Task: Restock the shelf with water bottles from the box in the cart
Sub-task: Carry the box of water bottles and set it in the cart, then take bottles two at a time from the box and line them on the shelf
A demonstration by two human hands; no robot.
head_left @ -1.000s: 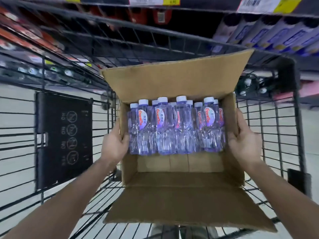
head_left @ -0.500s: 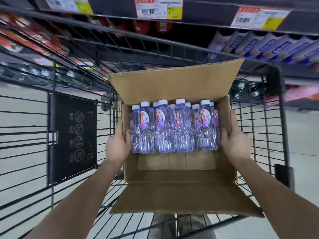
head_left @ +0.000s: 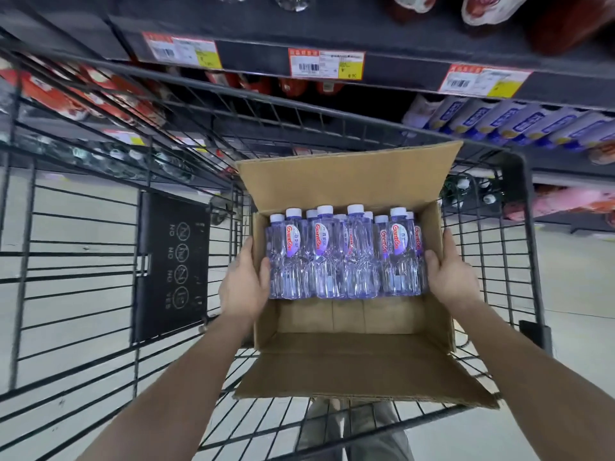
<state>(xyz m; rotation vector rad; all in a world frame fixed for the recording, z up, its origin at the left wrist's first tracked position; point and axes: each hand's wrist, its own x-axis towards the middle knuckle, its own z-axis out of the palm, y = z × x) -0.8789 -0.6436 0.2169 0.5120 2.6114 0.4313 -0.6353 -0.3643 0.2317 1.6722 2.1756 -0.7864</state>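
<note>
Gripping the cardboard box (head_left: pixel 352 322) at both side walls, the person stands at the near end of a black wire cart (head_left: pixel 519 247). Left hand (head_left: pixel 243 287) wraps the left wall, thumb hooked over the rim and touching the outermost bottle; right hand (head_left: pixel 449 277) mirrors it on the right wall. Neither hand holds a bottle yet.

Water bottles (head_left: pixel 342 257) — clear ribbed plastic with a violet tint, white screw caps, red-and-white labels — are packed in a tight block against the far wall of the box, in at least two rows. They stand cap-up, so their long axes point out of the box mouth toward the shelves. The near half of the box floor is bare corrugated board. Both flaps are folded open, far one up, near one hanging down.

Key relation: the bottles lie between the two hands, just inside each thumb. Either hand is about equally close; a short reach inward over the rim would meet the end bottles.

Dark store shelf (head_left: pixel 253 58) with price tags lies beyond the cart, well apart.
</note>
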